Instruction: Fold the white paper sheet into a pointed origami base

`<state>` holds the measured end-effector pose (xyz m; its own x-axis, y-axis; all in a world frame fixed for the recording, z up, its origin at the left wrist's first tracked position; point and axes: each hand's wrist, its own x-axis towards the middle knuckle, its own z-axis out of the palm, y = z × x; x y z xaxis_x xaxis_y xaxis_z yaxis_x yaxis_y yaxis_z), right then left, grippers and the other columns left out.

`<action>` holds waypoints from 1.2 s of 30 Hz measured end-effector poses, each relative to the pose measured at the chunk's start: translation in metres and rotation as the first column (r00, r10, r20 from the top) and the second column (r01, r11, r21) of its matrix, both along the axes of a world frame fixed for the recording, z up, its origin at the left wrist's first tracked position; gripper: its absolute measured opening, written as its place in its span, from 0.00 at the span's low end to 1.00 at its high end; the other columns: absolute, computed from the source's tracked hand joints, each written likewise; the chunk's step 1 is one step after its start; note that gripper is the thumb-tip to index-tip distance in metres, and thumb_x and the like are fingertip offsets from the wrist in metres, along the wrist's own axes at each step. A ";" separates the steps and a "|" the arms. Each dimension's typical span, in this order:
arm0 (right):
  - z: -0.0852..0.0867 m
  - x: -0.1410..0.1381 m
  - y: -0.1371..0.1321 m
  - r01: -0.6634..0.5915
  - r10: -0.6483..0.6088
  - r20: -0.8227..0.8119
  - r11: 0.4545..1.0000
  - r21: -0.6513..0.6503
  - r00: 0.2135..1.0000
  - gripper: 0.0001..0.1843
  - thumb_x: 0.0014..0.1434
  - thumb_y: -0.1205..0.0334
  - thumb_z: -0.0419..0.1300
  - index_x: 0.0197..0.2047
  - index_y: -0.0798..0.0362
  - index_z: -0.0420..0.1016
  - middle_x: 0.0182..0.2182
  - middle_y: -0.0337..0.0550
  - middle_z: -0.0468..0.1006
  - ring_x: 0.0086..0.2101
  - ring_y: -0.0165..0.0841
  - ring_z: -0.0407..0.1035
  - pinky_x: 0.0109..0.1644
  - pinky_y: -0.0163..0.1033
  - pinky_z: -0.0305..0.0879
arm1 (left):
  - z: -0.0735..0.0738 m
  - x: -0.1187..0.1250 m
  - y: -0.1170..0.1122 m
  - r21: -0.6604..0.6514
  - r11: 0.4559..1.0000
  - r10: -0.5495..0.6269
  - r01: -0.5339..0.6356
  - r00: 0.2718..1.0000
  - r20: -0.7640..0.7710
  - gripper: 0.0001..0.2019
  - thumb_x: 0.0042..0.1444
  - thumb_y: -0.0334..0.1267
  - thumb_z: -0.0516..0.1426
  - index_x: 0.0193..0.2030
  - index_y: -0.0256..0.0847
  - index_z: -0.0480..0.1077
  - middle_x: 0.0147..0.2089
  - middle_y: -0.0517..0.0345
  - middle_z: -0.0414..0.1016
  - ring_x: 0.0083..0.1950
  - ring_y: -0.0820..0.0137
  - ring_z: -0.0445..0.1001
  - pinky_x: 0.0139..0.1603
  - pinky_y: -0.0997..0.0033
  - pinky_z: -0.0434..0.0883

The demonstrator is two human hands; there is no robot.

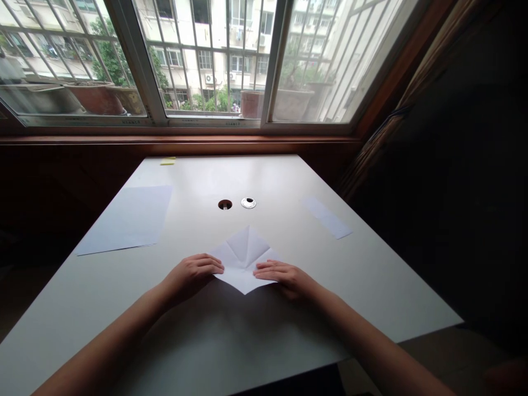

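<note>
A creased sheet of white paper (pixel 246 247) lies in front of me, one corner pointing to the window and another towards me. Fold lines run across it and meet near its middle. My left hand (pixel 202 268) grips its left corner, fingers on top and the thumb hidden. On the opposite corner, my right hand (pixel 284 275) is closed in the same way, its fingertips resting on the paper. The near edge of the paper seems slightly raised off the table between both hands.
On the white table (pixel 198 341) a stack of white sheets (pixel 127 217) lies at left and a paper strip (pixel 328 217) at right. Beyond the paper are a round cable hole (pixel 225 204) and a metal ring cover (pixel 248 203). Yellow sticky notes (pixel 168 161) lie by the far edge.
</note>
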<state>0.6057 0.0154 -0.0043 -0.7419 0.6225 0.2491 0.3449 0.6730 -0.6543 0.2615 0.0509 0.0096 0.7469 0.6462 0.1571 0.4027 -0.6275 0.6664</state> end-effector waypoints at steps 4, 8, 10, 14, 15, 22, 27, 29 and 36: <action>0.004 0.002 0.001 0.105 -0.116 -0.063 0.982 -0.158 0.991 0.18 0.67 0.57 0.50 0.52 0.47 0.77 0.49 0.45 0.80 0.51 0.40 0.74 0.56 0.46 0.68 | -0.002 0.000 -0.004 -0.007 0.991 0.132 -0.132 0.991 -0.020 0.13 0.65 0.45 0.52 0.39 0.45 0.76 0.40 0.50 0.79 0.42 0.63 0.76 0.45 0.67 0.70; 0.014 0.002 0.000 0.312 -0.335 -0.023 0.900 -0.305 0.942 0.17 0.65 0.50 0.54 0.39 0.50 0.81 0.33 0.44 0.82 0.34 0.38 0.76 0.39 0.40 0.69 | 0.004 0.004 -0.007 -0.142 0.954 0.258 -0.265 0.964 -0.067 0.18 0.63 0.51 0.52 0.30 0.41 0.72 0.30 0.56 0.73 0.32 0.67 0.71 0.34 0.72 0.64; 0.019 0.000 0.001 0.401 -0.424 0.016 0.843 -0.358 0.906 0.17 0.62 0.48 0.58 0.35 0.51 0.80 0.29 0.42 0.80 0.31 0.36 0.73 0.35 0.38 0.66 | 0.008 0.007 -0.010 -0.228 0.918 0.313 -0.324 0.946 -0.085 0.20 0.62 0.54 0.52 0.28 0.41 0.69 0.27 0.58 0.70 0.30 0.68 0.68 0.32 0.73 0.61; 0.028 -0.002 0.005 0.529 -0.520 0.138 0.755 -0.389 0.843 0.19 0.58 0.45 0.61 0.28 0.53 0.75 0.23 0.38 0.73 0.28 0.33 0.67 0.32 0.36 0.59 | 0.015 0.012 -0.017 -0.330 0.857 0.378 -0.395 0.918 -0.118 0.21 0.60 0.56 0.53 0.26 0.41 0.65 0.27 0.60 0.67 0.30 0.67 0.65 0.30 0.72 0.59; 0.030 -0.003 0.007 0.546 -0.525 0.168 0.742 -0.390 0.834 0.19 0.58 0.45 0.61 0.27 0.53 0.73 0.23 0.37 0.72 0.27 0.33 0.66 0.31 0.36 0.58 | 0.016 0.012 -0.019 -0.343 0.850 0.383 -0.399 0.916 -0.118 0.21 0.60 0.56 0.53 0.26 0.41 0.66 0.28 0.59 0.67 0.31 0.67 0.66 0.31 0.72 0.60; 0.044 -0.008 0.020 0.588 -0.520 0.275 0.734 -0.340 0.808 0.22 0.56 0.41 0.62 0.43 0.49 0.75 0.35 0.43 0.77 0.35 0.38 0.71 0.35 0.37 0.61 | 0.017 0.012 -0.017 -0.382 0.853 0.340 -0.355 0.934 -0.109 0.19 0.59 0.54 0.53 0.28 0.40 0.69 0.39 0.54 0.72 0.37 0.64 0.70 0.38 0.69 0.65; 0.045 -0.032 0.025 0.637 -0.561 0.336 0.747 -0.190 0.757 0.35 0.57 0.41 0.61 0.64 0.43 0.60 0.44 0.48 0.77 0.41 0.43 0.73 0.44 0.42 0.64 | 0.023 0.016 -0.013 -0.393 0.828 0.359 -0.399 0.917 -0.173 0.17 0.53 0.53 0.57 0.26 0.40 0.71 0.32 0.56 0.72 0.33 0.64 0.69 0.31 0.71 0.62; 0.043 -0.044 0.027 0.633 -0.568 0.340 0.765 -0.117 0.749 0.31 0.60 0.45 0.59 0.64 0.44 0.60 0.44 0.50 0.77 0.44 0.45 0.73 0.46 0.43 0.63 | 0.025 0.016 -0.012 -0.395 0.823 0.365 -0.408 0.913 -0.183 0.16 0.52 0.52 0.58 0.26 0.40 0.72 0.32 0.56 0.73 0.33 0.63 0.70 0.30 0.71 0.62; 0.035 -0.061 0.040 0.641 -0.561 0.392 0.761 -0.103 0.729 0.21 0.62 0.53 0.57 0.58 0.44 0.64 0.43 0.48 0.77 0.43 0.43 0.72 0.42 0.41 0.62 | 0.023 0.011 -0.005 -0.445 0.805 0.348 -0.393 0.919 -0.184 0.16 0.52 0.54 0.59 0.37 0.43 0.72 0.36 0.57 0.77 0.30 0.66 0.72 0.28 0.72 0.64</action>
<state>0.5443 0.0557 0.0304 -0.2021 0.9710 -0.1276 0.8401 0.1050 -0.5321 0.2729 0.0457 0.0328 0.4315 0.8551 -0.2874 0.6128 -0.0440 0.7890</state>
